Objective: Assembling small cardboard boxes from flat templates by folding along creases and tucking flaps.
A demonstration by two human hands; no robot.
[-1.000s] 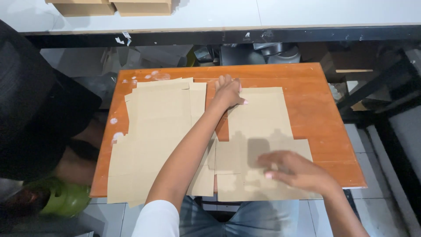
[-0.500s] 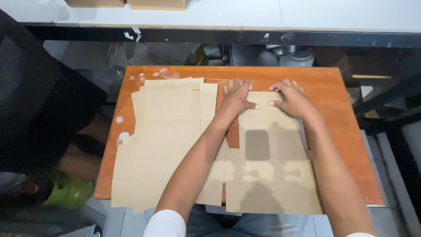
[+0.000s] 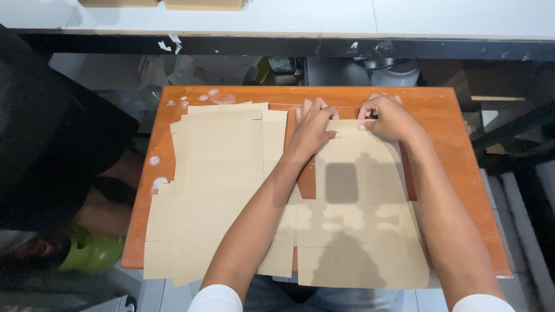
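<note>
A flat brown cardboard blank (image 3: 361, 231) lies on the right half of an orange wooden table (image 3: 451, 150) and hangs over its near edge. My left hand (image 3: 312, 126) rests on the blank's far left corner, fingers reaching past the edge and thumb on top. My right hand (image 3: 388, 117) has its fingers curled over the far edge of the same blank, close beside the left hand. A stack of similar cardboard blanks (image 3: 217, 185) covers the table's left half, under my left forearm.
A person in dark clothes (image 3: 40, 144) is close to the table's left side, with a green rounded object (image 3: 89, 253) below. A white bench (image 3: 404, 17) on a dark frame runs along the back, with clutter and a grey pot (image 3: 393, 74) underneath.
My right hand moved from the blank's near right part up to its far edge beside the left hand. The left hand stayed at the far edge. The view shifted slightly.
</note>
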